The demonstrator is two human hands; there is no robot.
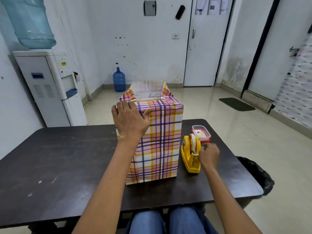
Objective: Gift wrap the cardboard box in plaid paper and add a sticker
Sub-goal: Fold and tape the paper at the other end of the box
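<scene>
1. The wrapped box point(158, 146) stands upright at mid-table, a little toward the far edge of the dark table point(59, 166). Plaid paper point(168, 119) covers its near face and right side.
2. At the box top the paper is not closed. Flaps stand up on the far side and at the two corners, white underside showing.
3. The left hand point(130, 119) lies flat on the box's upper left corner. The fingers reach over the top edge, the thumb is spread along the near face, and nothing is gripped. It presses the paper down.
4. A yellow tape dispenser point(189, 159) sits just right of the box, near its base and not touching it. The tape point(196, 144) roll stands in its cradle.
5. The right hand point(209, 155) is at the dispenser's cutter end, on the side away from the box. Its fingers are curled and pinch the tape end.
6. A small clear container point(201, 132) with red trim sits right of the box, behind the dispenser. Its contents are too small to read.
7. A black bag point(258, 174) hangs off the table corner, well right of the box.
8. Left of the box and beyond the table, a water dispenser point(50, 85) stands against the wall.
9. A blue bottle point(119, 79) stands on the floor behind the box, by the far wall.
10. A dark mat point(236, 104) lies on the floor to the box's far right.
</scene>
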